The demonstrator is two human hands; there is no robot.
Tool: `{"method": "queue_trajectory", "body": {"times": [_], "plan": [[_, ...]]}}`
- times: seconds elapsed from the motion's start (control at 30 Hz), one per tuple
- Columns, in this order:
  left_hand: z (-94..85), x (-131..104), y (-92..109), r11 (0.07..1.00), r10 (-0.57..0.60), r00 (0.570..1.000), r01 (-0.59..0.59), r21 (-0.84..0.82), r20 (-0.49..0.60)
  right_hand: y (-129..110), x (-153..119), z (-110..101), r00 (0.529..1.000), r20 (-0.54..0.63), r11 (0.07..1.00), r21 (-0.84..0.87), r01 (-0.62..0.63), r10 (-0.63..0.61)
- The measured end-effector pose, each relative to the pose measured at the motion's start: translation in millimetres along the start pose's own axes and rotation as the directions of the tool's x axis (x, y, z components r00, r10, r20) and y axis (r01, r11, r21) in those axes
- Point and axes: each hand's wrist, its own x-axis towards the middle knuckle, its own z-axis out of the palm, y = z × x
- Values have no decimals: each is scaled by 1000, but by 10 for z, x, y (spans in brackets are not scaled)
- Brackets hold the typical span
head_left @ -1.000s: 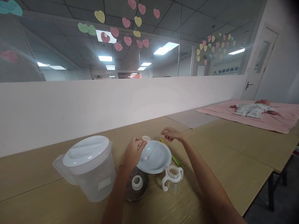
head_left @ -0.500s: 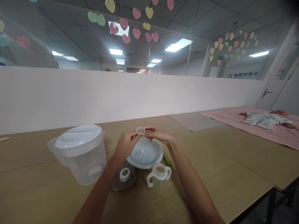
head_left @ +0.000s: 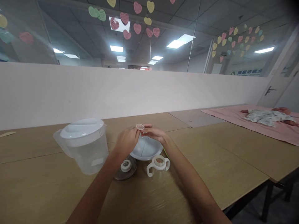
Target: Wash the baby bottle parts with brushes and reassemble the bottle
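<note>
A small round translucent disc (head_left: 140,127) is raised over a white bowl (head_left: 149,151) with a dividing line across it. My left hand (head_left: 128,141) pinches the disc at its lower left edge. My right hand (head_left: 153,132) has its bent fingers at the disc's right edge, closed on it from that side; the fingertips are partly hidden. Below, a white two-handled bottle holder (head_left: 159,163) with a ring top stands on the table. Beside my left wrist, a baby bottle nipple with a white collar (head_left: 126,165) rests on a dark round lid (head_left: 125,176).
A clear pitcher with a white lid (head_left: 84,146) stands at left on the wooden table (head_left: 210,161). Behind my right wrist lies a green-handled tool (head_left: 165,152), mostly hidden. A baby doll (head_left: 266,118) lies on a pink cloth (head_left: 224,113) at far right. A white wall (head_left: 116,93) borders the back.
My hands, with the disc, have shifted slightly, and the right fingers are straighter. The whole view has tilted a little, so the table things appear higher. Less of the green handle shows.
</note>
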Motion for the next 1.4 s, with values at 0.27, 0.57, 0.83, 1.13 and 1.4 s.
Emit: {"method": "queue_trajectory", "body": {"times": [0.27, 0.57, 0.83, 1.13, 1.4], "plan": [[-43, -21, 18, 999, 7, 994, -11, 34, 110, -58, -29, 111, 998, -31, 997, -56, 56, -58], [33, -335, -241, 990, 11, 905, -70, 123, 426, -234, -199, -254, 993, 72, 861, -507, -44, 93], [78, -440, -327, 990, -4, 842, -74, 123, 540, 18, -123, -496, 956, 50, 682, -711, -169, 289], [230, -468, -376, 989, -12, 802, -80, 128, 598, 282, 21, -424, 925, -129, 219, -951, -217, 358], [55, -386, -574, 997, 47, 807, -3, -77, 589, 285, -10, -384, 889, -81, 274, -935, -224, 451]]}}
